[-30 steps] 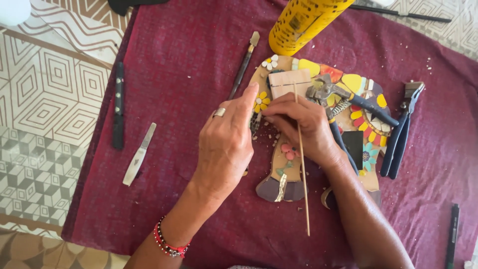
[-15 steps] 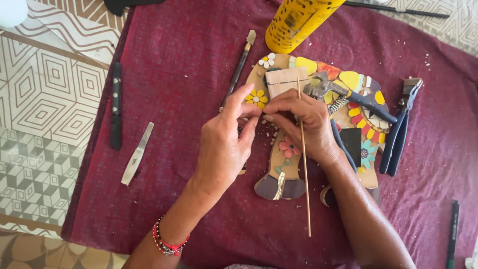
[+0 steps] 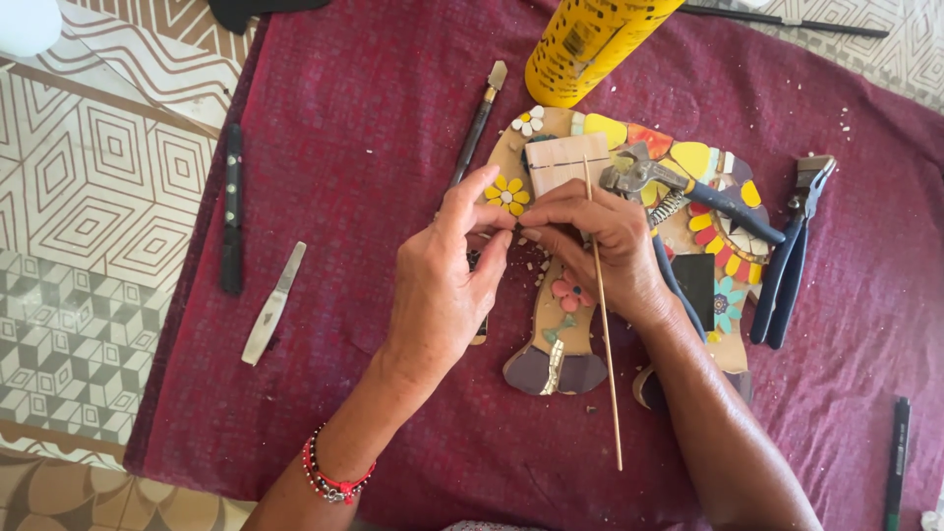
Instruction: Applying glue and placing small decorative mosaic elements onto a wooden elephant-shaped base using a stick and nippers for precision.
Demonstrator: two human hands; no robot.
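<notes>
Both hands meet over the mosaic board [image 3: 580, 324]: left hand [image 3: 442, 285] pinching something tiny I can't make out, right hand [image 3: 600, 246] clamped on a thin wooden stick [image 3: 602, 315]; board's on the maroon cloth [image 3: 344, 147] covering my table; flowers and yellow petals are laid, bare wood's left; nippers [image 3: 787, 256] and yellow bottle [image 3: 590, 44] nearby.

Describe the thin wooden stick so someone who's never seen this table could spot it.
On the maroon cloth, find the colourful mosaic piece at centre. The right hand grips a wooden stick running straight down toward the viewer. Unlike the dark-handled tools nearby, it is pale, bare and very thin.
</notes>
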